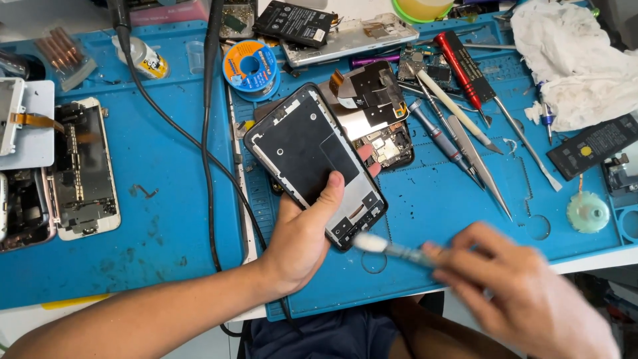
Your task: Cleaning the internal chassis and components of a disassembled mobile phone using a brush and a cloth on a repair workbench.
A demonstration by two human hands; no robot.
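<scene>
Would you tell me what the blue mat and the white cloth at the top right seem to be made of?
The blue mat looks like matte silicone or rubber: moulded recesses, no glare. The white cloth looks like soft woven fabric or tissue: it lies crumpled in folds.

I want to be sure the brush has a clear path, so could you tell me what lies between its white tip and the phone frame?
Nothing: in the head view the brush tip sits right by the phone frame bottom edge, over bare blue mat.

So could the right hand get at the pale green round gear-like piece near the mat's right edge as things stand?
Probably yes. The pale green round gear-like piece lies on bare blue mat just beyond the right hand, nothing between them, though the fingers hold a white-tipped brush.
</scene>
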